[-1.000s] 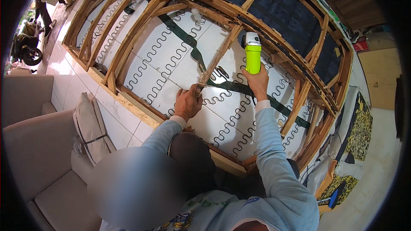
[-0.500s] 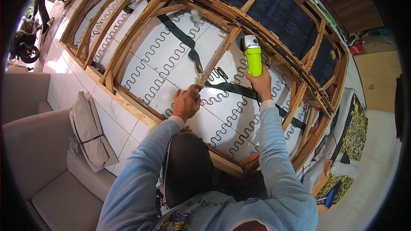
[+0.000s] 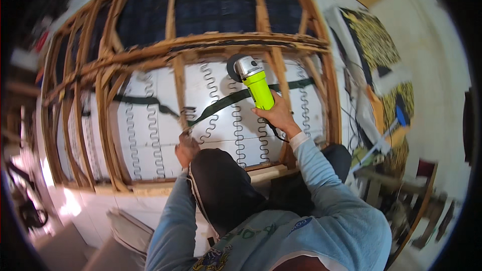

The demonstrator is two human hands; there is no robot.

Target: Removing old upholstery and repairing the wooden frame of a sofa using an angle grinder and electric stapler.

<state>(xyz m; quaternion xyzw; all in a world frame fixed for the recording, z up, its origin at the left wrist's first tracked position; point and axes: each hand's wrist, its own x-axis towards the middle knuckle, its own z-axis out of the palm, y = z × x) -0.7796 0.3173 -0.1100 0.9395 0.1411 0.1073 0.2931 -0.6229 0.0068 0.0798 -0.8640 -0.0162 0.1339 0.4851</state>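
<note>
Over the brown wooden frame (image 3: 332,108), the right hand (image 3: 277,114) wraps round the lime-green, silver-headed angle grinder (image 3: 258,91), probably for control; the left hand (image 3: 186,150) is curled round the rough wooden slat (image 3: 179,83) near its end, perhaps for steadiness.

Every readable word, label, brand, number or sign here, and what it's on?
None legible enough to quote.
Light-blue long-sleeved shirt: white lettering on a blue oval patch, too small and blurred; green print, likewise.
Lime-green and silver angle grinder: no readable marking.
</note>
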